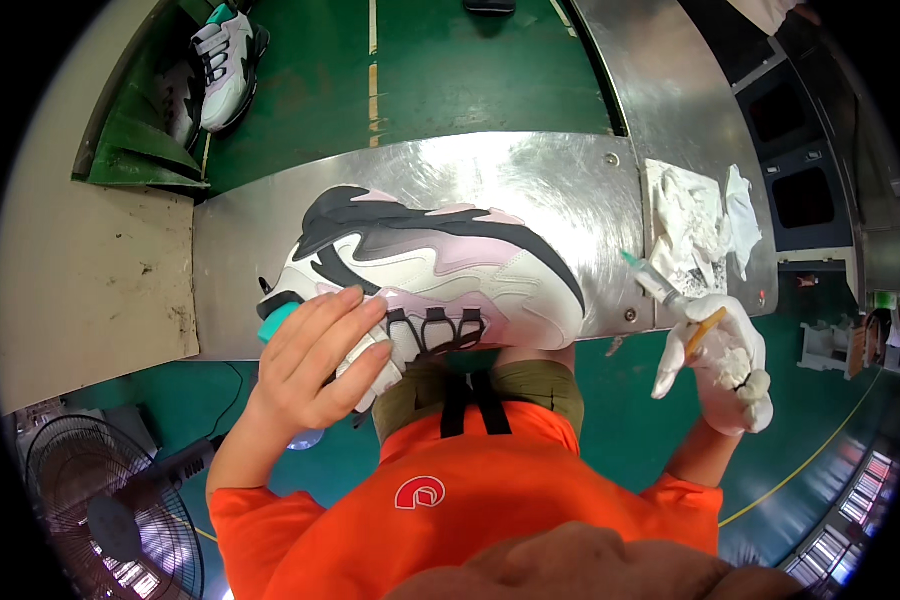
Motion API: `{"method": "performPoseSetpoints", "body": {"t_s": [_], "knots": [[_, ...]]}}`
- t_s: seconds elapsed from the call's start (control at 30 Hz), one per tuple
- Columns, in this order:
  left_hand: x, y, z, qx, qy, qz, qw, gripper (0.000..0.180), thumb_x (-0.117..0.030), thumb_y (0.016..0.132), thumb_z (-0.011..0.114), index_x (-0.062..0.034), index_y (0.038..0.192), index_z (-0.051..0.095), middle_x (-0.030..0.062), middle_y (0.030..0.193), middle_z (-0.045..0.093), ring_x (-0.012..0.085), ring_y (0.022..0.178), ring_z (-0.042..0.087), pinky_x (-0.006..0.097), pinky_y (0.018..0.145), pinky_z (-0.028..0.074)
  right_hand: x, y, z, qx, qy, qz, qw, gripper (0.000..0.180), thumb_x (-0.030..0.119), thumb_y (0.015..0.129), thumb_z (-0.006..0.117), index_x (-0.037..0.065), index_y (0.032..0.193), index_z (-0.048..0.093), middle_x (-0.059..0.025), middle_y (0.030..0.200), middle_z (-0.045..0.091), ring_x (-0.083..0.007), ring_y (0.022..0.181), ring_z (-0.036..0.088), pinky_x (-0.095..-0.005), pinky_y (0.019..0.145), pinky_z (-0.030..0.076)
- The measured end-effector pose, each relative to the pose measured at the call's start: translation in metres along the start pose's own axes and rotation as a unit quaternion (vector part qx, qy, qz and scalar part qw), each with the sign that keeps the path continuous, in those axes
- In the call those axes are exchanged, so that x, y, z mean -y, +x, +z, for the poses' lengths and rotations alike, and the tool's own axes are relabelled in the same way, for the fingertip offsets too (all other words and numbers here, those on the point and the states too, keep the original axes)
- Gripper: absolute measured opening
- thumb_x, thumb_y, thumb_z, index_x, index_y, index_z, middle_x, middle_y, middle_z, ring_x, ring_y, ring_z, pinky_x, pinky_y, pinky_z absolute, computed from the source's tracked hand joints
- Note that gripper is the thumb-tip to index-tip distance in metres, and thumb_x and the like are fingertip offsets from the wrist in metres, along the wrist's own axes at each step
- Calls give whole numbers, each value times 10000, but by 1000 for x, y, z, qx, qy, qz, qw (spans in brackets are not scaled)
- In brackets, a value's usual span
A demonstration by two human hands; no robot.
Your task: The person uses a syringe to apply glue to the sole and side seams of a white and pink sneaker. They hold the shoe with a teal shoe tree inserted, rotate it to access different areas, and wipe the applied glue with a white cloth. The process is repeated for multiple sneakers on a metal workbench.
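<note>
A white, pink and black sneaker [450, 255] lies on its side on the metal bench, toe to the right and sole away from me. My bare left hand [320, 355] grips it at the tongue and collar, fingers laid over the upper beside the black lace loops. Teal material [276, 320] shows at the shoe opening, partly under that hand. Right of the shoe, my white-gloved right hand [718, 365] is closed around a clear syringe [654, 281], whose green tip points up and left. A thin orange-yellow stick [706, 332] also sits in its fingers. A whitish wad shows at the palm; what it is, I cannot tell.
Crumpled white cloths [685, 225] lie on the bench's right part. Beyond the metal bench [410, 165] runs a green surface [300, 70], with more sneakers [228, 70] at its left side. A pale board [100, 290] borders the left. A fan [115, 515] stands lower left.
</note>
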State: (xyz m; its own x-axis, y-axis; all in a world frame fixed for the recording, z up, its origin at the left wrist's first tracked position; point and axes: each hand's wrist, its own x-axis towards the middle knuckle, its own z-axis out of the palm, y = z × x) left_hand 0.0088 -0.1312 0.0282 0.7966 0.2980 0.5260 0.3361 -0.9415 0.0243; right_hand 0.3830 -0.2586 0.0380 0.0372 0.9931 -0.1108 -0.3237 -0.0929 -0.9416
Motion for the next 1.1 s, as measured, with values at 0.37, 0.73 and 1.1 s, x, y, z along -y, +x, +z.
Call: {"method": "performPoseSetpoints", "body": {"t_s": [0.37, 0.73, 1.1], "knots": [[7, 9, 0, -21, -27, -21, 999, 175, -145, 794, 677, -111, 953, 611, 135, 1109, 673, 293, 1009, 655, 407, 878, 541, -8, 66, 52, 24, 46, -9, 999, 1055, 468, 508, 795, -120, 1289, 397, -239, 882, 629, -324, 738, 651, -371, 639, 554], [10, 7, 1, -20, -37, -22, 999, 166, -142, 841, 632, -138, 997, 576, 129, 1126, 674, 290, 1013, 663, 403, 912, 528, -15, 110, 97, 199, 134, 97, 966, 1039, 475, 512, 822, -133, 1248, 413, -256, 897, 613, -324, 788, 660, -381, 710, 542], [14, 7, 2, -24, -43, -26, 998, 126, -155, 844, 595, -143, 969, 578, 109, 1078, 679, 267, 1019, 660, 379, 905, 535, -19, 117, 100, 205, 88, 70, 972, 1050, 620, 571, 784, -115, 1229, 426, -256, 894, 618, -307, 732, 662, -379, 675, 553]]}}
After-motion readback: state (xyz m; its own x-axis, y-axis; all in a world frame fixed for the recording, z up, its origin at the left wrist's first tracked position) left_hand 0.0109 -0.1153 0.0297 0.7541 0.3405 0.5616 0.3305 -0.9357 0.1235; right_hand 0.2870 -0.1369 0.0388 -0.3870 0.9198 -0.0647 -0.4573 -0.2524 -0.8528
